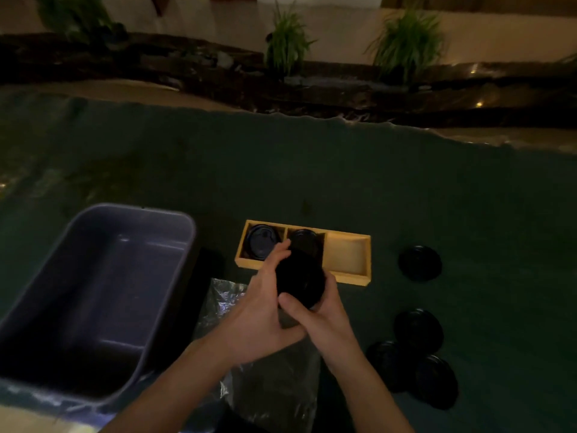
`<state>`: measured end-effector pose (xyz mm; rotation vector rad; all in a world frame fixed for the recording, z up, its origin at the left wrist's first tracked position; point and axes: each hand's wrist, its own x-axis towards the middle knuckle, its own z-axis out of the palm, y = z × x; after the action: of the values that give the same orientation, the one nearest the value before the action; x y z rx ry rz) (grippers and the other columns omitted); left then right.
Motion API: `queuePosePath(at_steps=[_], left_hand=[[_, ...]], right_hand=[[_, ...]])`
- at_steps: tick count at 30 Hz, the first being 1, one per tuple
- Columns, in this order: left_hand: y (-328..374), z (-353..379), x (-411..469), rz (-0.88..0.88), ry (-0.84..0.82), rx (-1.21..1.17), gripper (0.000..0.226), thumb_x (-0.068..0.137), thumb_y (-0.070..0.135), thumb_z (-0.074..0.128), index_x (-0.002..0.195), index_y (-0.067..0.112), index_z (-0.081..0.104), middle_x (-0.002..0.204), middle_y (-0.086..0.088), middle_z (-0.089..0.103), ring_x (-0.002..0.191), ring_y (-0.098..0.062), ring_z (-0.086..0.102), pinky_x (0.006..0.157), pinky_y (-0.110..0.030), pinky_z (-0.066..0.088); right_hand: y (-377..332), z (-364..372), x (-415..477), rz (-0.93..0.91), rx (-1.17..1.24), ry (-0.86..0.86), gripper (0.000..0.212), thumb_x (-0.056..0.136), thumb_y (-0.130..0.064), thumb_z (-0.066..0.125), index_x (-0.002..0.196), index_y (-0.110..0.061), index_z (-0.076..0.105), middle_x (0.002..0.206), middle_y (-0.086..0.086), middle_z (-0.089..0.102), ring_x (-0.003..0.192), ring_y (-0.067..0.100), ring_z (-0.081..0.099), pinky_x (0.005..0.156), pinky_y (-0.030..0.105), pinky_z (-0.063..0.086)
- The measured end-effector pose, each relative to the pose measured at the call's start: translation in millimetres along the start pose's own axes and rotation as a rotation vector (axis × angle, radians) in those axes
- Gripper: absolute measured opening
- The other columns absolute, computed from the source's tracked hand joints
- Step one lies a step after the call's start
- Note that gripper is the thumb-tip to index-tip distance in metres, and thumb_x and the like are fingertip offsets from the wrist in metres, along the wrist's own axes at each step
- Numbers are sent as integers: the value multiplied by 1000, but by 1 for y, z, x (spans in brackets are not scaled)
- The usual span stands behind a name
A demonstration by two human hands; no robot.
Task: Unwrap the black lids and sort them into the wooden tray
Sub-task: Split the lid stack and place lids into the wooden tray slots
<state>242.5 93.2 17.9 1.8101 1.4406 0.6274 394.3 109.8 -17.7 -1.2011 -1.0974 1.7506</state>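
Both hands hold a stack of black lids just in front of the wooden tray. My left hand wraps its left side and my right hand grips it from below and the right. The tray has three compartments: black lids lie in the left one and the middle one, and the right one is bare wood. Clear plastic wrapping lies crumpled on the cloth beneath my hands. Several loose black lids rest on the cloth to the right.
A large grey plastic tub stands at the left, close to my left forearm. A dark green cloth covers the table. Beyond its far edge are a dark ledge and potted grasses.
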Motion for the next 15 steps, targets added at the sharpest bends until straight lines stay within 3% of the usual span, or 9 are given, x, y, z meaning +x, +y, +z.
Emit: queuePosePath(at_steps=[2, 3, 6, 9, 13, 15], left_hand=[[3, 1, -1, 67, -46, 4, 97, 84, 35, 80, 158, 19, 19, 171, 10, 1, 159, -11, 8, 125, -37, 30], [4, 0, -1, 95, -49, -19, 90, 86, 36, 77, 157, 20, 26, 171, 13, 6, 158, -9, 11, 123, -34, 32], [7, 0, 2, 105, 142, -123, 62, 87, 30, 72, 144, 29, 48, 157, 18, 39, 136, -7, 50, 103, -27, 51], [0, 6, 14, 20, 378, -46, 50, 87, 20, 77, 132, 26, 57, 134, 11, 56, 123, -8, 57, 96, -26, 52], [-10, 17, 32, -330, 117, -524, 33, 89, 18, 77, 115, 33, 67, 107, 8, 78, 106, -15, 73, 83, -25, 61], [-16, 26, 37, -354, 118, -620, 29, 88, 14, 76, 107, 35, 69, 100, 11, 80, 99, -12, 76, 75, -20, 60]], right_hand=[[2, -9, -5, 19, 86, 68, 77, 64, -37, 89, 131, -38, 51, 116, -24, 72, 114, 0, 67, 87, 19, 56], [3, -14, -7, 27, 126, 91, 75, 66, -33, 87, 133, -35, 54, 119, -18, 73, 117, 5, 67, 90, 25, 57], [6, -26, -13, 31, 251, 104, 65, 74, -19, 76, 136, -25, 58, 126, -1, 73, 120, 18, 68, 96, 40, 57], [8, -35, -16, 50, 305, 128, 59, 74, -12, 68, 132, -19, 61, 127, 10, 71, 118, 28, 69, 96, 47, 57], [12, -44, -17, 55, 346, 147, 59, 75, -17, 72, 133, -14, 60, 128, 13, 71, 118, 31, 68, 95, 46, 57], [13, -47, -16, 54, 267, 187, 47, 85, -21, 72, 131, -17, 63, 127, 9, 72, 117, 25, 70, 93, 43, 58]])
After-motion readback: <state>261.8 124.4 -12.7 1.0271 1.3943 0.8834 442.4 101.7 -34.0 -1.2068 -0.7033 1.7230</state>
